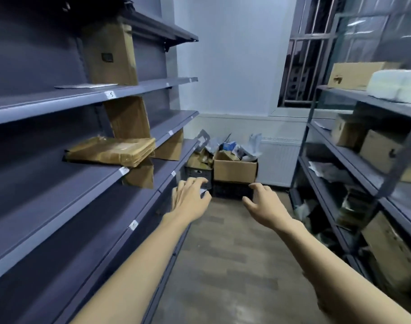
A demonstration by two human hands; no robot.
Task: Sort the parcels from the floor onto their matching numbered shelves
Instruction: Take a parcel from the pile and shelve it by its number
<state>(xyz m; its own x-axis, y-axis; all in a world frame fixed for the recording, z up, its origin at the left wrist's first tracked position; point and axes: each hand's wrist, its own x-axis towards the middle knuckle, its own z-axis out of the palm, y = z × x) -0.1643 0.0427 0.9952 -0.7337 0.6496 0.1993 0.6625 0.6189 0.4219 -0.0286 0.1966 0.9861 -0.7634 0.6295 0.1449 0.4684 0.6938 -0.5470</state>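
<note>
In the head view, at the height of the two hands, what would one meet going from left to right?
Grey shelf unit → left hand → right hand → shelf rack with cardboard boxes.

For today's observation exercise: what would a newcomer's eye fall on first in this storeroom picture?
Two bare arms reach forward, the left hand and right hand both empty. Beyond them an open cardboard box of parcels sits on dark crates. A flat brown parcel lies on the grey shelves, left.
</note>
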